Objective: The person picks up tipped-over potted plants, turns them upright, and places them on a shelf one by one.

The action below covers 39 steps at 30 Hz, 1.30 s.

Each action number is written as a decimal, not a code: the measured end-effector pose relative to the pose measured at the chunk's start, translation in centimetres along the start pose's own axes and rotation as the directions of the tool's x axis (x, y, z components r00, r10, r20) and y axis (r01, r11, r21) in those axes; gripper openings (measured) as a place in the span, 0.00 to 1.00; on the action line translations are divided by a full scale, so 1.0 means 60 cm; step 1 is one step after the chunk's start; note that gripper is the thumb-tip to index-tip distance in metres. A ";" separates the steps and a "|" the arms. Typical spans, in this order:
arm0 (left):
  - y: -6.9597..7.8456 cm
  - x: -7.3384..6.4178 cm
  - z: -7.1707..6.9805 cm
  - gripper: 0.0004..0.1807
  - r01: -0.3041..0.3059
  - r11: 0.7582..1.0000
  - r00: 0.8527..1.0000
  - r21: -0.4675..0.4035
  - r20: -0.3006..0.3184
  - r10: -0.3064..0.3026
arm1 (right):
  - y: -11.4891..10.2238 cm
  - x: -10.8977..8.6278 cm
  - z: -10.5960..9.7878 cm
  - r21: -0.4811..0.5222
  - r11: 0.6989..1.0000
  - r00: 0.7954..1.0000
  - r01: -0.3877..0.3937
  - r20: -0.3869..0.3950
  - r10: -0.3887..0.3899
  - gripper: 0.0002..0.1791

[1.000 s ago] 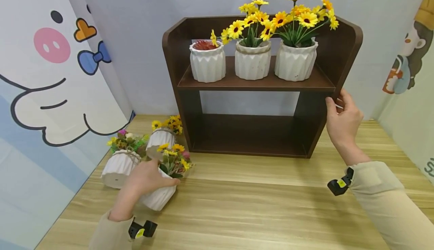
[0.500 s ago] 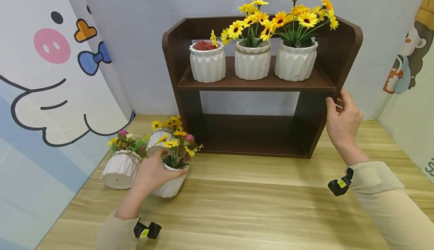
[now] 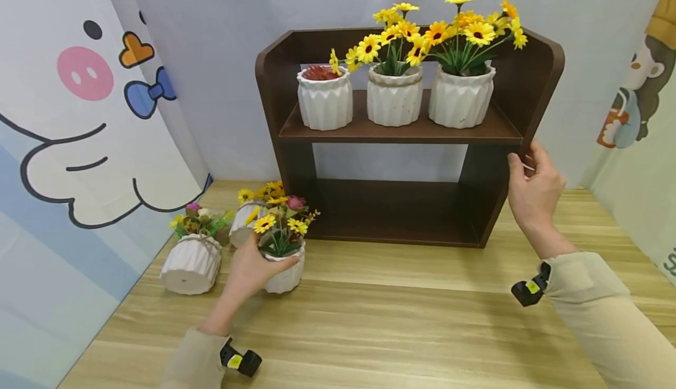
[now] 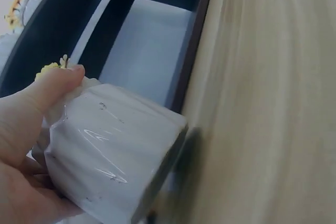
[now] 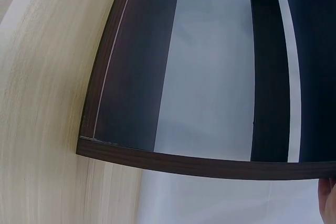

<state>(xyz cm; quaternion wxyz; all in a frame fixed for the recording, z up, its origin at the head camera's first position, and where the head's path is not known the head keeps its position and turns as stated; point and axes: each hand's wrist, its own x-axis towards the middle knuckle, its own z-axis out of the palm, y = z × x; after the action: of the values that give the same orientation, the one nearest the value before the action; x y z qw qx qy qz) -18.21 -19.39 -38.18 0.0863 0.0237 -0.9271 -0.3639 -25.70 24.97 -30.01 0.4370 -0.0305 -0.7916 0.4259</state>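
Note:
My left hand (image 3: 250, 274) grips a white fluted flowerpot (image 3: 288, 276) by its upper part, thumb along the near side. Yellow daisies and a pink bloom (image 3: 296, 203) rise from it. In the left wrist view the pot (image 4: 115, 145) shows its glossy side, and a dark shadow lies on the table beside its base. On the right, my right hand (image 3: 537, 192) holds the side panel of a dark brown two-tier shelf (image 3: 391, 139), thumb in front and fingers partly hidden behind. The right wrist view catches only part of that hand (image 5: 329, 203) at the panel's edge (image 5: 210, 168).
Three white pots stand on the upper tier: one with a red succulent (image 3: 324, 104), two with yellow daisies (image 3: 394, 101). Two more potted flowers lie tipped over at the left, one nearer (image 3: 191, 266) and one behind (image 3: 243, 220). The wooden table (image 3: 401, 318) runs below.
My left hand has carried the flowerpot up and to the right, towards the shelf, and the pot has gone from tilted to nearly upright. The right hand stays on the shelf's side.

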 end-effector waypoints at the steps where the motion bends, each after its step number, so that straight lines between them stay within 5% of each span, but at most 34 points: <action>1: -0.003 0.001 0.003 0.51 -0.001 1.000 1.000 -0.020 0.002 0.001 | 0.000 0.000 0.000 -0.001 1.000 1.000 0.000 0.001 0.000 0.17; 12: -0.017 0.009 0.018 0.51 0.027 0.978 0.997 -0.206 0.077 -0.011 | -0.002 0.002 0.002 0.008 1.000 1.000 -0.005 -0.010 0.005 0.16; 24: -0.030 0.009 0.026 0.53 0.109 0.969 0.984 -0.223 0.159 -0.074 | -0.003 0.001 0.001 -0.005 1.000 1.000 -0.012 -0.001 0.012 0.16; 31: -0.009 -0.011 0.034 0.48 0.111 0.960 0.994 -0.256 0.013 -0.112 | -0.001 0.000 0.002 0.009 1.000 1.000 -0.007 -0.008 0.007 0.16; 36: 0.018 -0.030 0.040 0.45 0.119 0.955 0.978 -0.270 -0.133 -0.159 | 0.001 0.000 0.003 0.015 1.000 1.000 -0.004 -0.011 0.005 0.16; 39: 0.030 -0.032 0.049 0.47 0.140 0.954 0.969 -0.264 -0.161 -0.187 | 0.001 0.001 0.002 0.012 1.000 1.000 -0.002 -0.018 0.002 0.16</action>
<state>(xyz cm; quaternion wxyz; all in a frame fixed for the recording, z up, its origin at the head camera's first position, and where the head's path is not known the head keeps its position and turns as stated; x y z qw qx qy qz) -16.80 -15.93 -39.34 0.1433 0.1230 -0.8566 -0.4802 -25.84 24.96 -30.05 0.4440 -0.0324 -0.7850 0.4308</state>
